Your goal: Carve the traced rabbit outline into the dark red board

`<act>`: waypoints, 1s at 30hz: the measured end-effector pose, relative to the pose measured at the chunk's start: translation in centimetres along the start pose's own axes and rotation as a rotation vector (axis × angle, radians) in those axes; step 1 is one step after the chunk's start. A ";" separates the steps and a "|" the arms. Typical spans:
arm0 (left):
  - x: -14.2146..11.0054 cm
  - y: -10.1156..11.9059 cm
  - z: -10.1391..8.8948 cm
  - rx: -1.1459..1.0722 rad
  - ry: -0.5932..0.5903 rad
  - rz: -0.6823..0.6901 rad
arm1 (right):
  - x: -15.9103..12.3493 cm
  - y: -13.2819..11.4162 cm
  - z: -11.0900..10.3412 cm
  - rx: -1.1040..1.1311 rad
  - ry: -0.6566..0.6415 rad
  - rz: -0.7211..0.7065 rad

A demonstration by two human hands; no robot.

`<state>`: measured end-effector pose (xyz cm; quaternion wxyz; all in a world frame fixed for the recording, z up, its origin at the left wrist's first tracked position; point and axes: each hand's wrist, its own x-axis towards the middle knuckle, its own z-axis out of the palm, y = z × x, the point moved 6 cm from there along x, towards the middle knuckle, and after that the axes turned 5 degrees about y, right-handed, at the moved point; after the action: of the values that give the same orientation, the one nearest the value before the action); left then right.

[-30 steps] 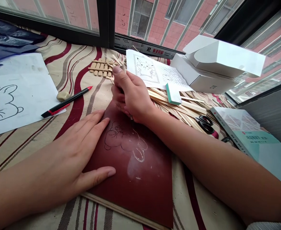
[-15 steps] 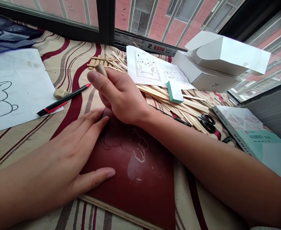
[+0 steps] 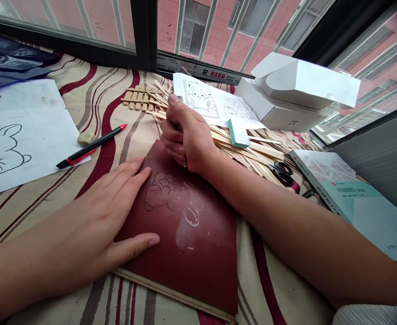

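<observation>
Your left hand (image 3: 108, 214) lies flat on the dark red board (image 3: 201, 280) at lower centre, thumb out — gripping nothing. Your right hand (image 3: 191, 137), at centre, is clenched round a tool (image 3: 180, 99), mostly hidden, over the board's far end. The board carries a rabbit outline (image 3: 166, 201), its ears whitened. A pen (image 3: 93, 146) overlaps the paper (image 3: 39, 113) at left — scissors (image 3: 282, 174) lie right.

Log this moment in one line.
left hand: spread on board | right hand: gripping mostly hidden tool | rabbit drawing: lines partly white
</observation>
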<state>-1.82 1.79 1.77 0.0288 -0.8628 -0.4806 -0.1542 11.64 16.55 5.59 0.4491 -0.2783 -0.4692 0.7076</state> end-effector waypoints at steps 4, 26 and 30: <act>0.0 0.2 -0.1 0.017 -0.017 0.008 | -0.1 0.2 0.5 -0.025 0.013 0.003; 0.2 1.1 -0.5 0.031 0.134 0.022 | 0.1 -0.1 0.9 -0.250 -0.022 -0.296; 0.3 1.1 -0.4 0.046 0.137 0.022 | 0.0 -0.3 0.7 -0.221 0.007 -0.260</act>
<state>-0.84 1.33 2.37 0.0831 -0.8545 -0.4716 -0.2015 11.12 16.33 6.16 0.5050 -0.2657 -0.5746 0.5866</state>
